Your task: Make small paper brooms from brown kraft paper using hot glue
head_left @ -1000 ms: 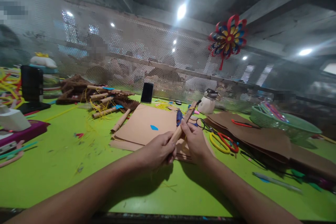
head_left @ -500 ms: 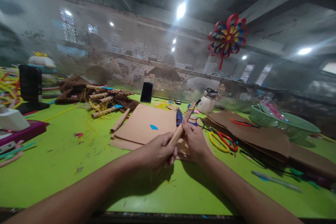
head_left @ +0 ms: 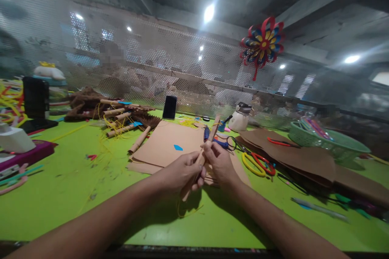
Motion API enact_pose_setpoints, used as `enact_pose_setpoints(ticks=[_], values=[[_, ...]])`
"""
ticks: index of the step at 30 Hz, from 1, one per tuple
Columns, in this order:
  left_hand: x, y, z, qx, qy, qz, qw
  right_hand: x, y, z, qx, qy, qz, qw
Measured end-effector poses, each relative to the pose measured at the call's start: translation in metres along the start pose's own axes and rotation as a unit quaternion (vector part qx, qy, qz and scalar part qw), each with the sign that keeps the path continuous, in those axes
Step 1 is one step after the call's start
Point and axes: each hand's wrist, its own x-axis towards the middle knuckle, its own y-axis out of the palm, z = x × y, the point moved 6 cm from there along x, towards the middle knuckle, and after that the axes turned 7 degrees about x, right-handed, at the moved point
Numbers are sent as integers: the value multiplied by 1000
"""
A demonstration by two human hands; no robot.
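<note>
My left hand [head_left: 184, 172] is closed around the lower part of a folded brown paper strip [head_left: 214, 128], which slants up and away from me. Its lower end sticks out beneath those fingers. Higher up, my right hand [head_left: 222, 165] pinches the same strip between thumb and fingers. A thin yellow string [head_left: 190, 213] dangles below my left hand. Under and beyond both hands lies a stack of brown paper sheets [head_left: 161, 139] with a small blue paper piece [head_left: 178, 147] on top. Just behind the strip is a blue tool [head_left: 221, 142], partly hidden.
Paper rolls tied with yellow string [head_left: 120, 130] lie left of a phone [head_left: 169, 107]. To the right are yellow and red scissors handles [head_left: 253, 164], more brown paper [head_left: 291, 158], a green basket [head_left: 343, 145] and a pen [head_left: 320, 209]. A white jug [head_left: 239, 119] stands behind.
My right hand has turned and moved slightly left along the strip, its fingers now bunched. The strip's lower end shows more clearly below my left hand, and the yellow string hangs there.
</note>
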Motion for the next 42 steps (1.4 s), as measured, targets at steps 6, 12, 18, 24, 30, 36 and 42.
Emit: enact_pose_setpoints(ticks=[6, 12, 18, 24, 30, 36, 42], values=[[-1, -1, -3, -2, 6, -8, 1000, -2, 6, -2, 32, 16, 26, 999], [1, 4, 5, -13, -9, 17, 1000, 4, -7, -3, -11, -6, -25, 1000], [3, -1, 4, 6, -2, -43, 999, 13, -23, 5, -1, 4, -64, 998], [8, -15, 7, 7, 32, -100, 994, 17, -44, 27, -167, -112, -108, 974], [7, -21, 5, 83, 76, -125, 986, 12, -18, 10, -92, -28, 9, 995], [3, -21, -5, 119, 118, -152, 974, 5, -3, 5, -10, 28, 59, 998], [3, -25, -3, 197, 108, -167, 960, 7, -3, 2, -18, 29, 46, 998]])
